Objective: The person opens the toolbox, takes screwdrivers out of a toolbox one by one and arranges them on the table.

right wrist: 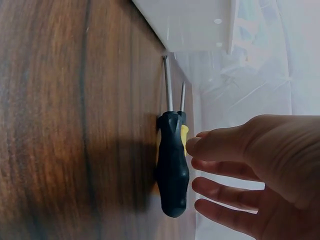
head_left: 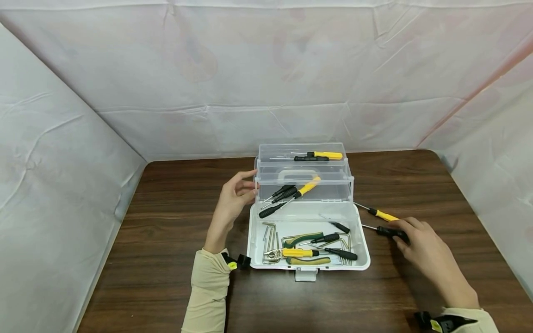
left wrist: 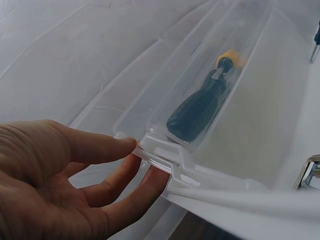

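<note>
An opened toolbox (head_left: 306,267) with a white base stands on the table. My left hand (head_left: 231,201) is at the left side of its raised clear trays (head_left: 266,170). In the left wrist view the thumb and fingers pinch the clear plastic edge (left wrist: 159,159), near dark screwdriver handles (left wrist: 195,112). Right of the box lies a black-handled screwdriver (right wrist: 173,175), with a yellow-handled screwdriver (head_left: 385,215) beside it. My right hand (head_left: 430,256) is at the black handle, its fingers loosely extended and not wrapped round it; contact is unclear.
Inside the base lie several hex keys (head_left: 270,226), green-handled pliers (head_left: 301,239) and more screwdrivers (head_left: 341,254). The clear trays hold further screwdrivers (head_left: 326,155). A latch (head_left: 306,276) hangs at the front. White sheeting (head_left: 250,83) encloses the wooden table (head_left: 175,231) at back and sides.
</note>
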A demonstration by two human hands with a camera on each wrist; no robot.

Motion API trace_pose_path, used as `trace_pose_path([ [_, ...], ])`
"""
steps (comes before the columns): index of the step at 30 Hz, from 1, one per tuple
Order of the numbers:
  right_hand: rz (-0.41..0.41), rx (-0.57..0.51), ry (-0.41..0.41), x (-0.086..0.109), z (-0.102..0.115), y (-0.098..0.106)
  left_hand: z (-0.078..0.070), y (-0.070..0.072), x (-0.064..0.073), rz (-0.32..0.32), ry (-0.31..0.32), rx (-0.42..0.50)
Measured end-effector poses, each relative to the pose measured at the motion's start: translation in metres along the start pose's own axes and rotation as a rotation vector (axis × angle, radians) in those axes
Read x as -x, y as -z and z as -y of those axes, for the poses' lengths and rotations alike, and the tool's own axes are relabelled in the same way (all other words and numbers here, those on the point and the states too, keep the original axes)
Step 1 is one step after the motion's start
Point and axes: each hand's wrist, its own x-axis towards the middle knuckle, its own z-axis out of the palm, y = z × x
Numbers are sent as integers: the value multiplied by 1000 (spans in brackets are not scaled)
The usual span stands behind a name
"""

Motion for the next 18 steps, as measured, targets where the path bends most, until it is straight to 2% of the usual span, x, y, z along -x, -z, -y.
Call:
trace_pose_path([
  [8,-70,-6,60,-1,7,6,1,0,1,2,-1,-9],
  [18,-182,-17,184,-7,29,23,-1,0,1,6,-7,-9],
])
